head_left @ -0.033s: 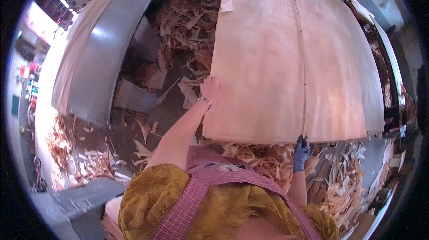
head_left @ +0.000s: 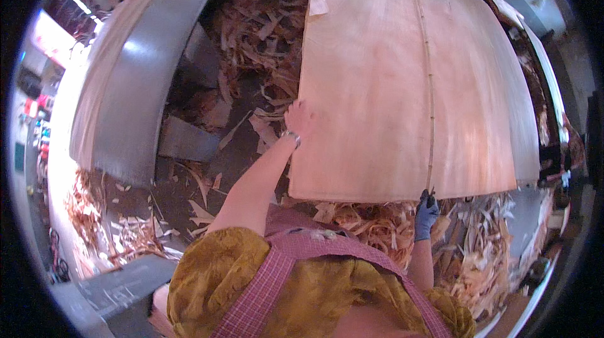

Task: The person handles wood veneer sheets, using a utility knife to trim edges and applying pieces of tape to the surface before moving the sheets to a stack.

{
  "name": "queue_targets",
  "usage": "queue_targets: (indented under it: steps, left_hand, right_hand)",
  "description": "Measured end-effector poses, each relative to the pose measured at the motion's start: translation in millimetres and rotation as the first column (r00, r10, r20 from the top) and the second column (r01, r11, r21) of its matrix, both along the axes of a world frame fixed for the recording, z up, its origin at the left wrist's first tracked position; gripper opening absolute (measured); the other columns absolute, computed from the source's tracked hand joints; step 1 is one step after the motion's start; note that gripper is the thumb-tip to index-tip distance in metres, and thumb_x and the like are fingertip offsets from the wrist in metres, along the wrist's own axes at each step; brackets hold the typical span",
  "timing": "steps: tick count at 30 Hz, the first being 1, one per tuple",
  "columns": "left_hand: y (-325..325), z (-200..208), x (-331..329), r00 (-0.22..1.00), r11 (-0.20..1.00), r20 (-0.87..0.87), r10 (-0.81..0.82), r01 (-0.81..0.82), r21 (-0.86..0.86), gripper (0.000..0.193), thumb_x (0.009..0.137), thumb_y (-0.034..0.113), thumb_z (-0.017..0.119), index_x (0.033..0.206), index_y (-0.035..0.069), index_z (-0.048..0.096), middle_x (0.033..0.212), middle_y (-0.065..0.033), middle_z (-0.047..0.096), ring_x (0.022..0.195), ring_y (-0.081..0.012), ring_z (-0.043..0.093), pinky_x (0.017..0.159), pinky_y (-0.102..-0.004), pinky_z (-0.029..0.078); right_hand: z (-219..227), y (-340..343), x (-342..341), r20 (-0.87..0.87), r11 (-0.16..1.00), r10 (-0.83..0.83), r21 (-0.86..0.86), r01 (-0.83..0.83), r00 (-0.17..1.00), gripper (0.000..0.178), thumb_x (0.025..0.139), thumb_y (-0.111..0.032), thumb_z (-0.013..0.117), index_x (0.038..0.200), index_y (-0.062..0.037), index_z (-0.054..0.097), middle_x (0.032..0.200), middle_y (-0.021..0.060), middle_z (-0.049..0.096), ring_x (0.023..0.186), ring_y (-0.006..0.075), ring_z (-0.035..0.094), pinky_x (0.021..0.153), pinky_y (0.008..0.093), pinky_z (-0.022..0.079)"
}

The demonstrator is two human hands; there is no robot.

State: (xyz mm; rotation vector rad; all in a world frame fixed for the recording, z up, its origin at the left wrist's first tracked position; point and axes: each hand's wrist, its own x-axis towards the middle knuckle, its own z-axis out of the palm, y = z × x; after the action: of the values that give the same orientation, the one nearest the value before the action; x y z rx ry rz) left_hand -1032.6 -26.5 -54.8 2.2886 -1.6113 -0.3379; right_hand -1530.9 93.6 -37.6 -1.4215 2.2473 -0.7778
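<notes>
Nothing has shifted since the earlier frame: the large pale wooden veneer sheet still lies flat above the scrap shavings. The bare left hand rests with fingers spread on the sheet's left edge. The blue-gloved right hand stays closed, pinching the sheet's near edge.

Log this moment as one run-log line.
left hand: flat on veneer sheet left edge | right hand: gloved, pinching sheet's near edge at seam | around: wood scraps, metal conveyor frame
</notes>
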Motion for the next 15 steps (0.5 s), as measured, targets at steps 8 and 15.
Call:
queue_targets:
  steps: [8,15]
  left_hand:
    - [-163.6,-5.8,63.6,0.932,0.979,-0.331,0.150,-0.094,0.179,0.047,0.086,0.035,0.061,0.121,0.005,0.054,0.125,-0.0203,0.051,0.117,-0.0378,0.051,0.094,-0.0516,0.044]
    - [-192.5,12.3,87.3,0.878,0.988,-0.455,0.152,-0.138,0.064,0.042,0.083,0.032,0.064,0.111,0.001,0.059,0.110,-0.0227,0.061,0.103,-0.0409,0.060,0.089,-0.0470,0.050]
  right_hand:
    - [31.6,-1.8,39.2,-0.345,0.975,0.101,0.221,-0.024,0.933,0.030,0.096,-0.022,0.055,0.118,-0.0031,0.060,0.104,0.0204,0.066,0.093,0.0385,0.063,0.081,0.0445,0.051]
    - [44.3,-37.5,125.2,-0.590,0.973,0.040,0.207,0.103,0.807,0.035,0.094,-0.021,0.057,0.126,-0.0066,0.055,0.111,0.0229,0.058,0.102,0.0400,0.059,0.087,0.0462,0.049]
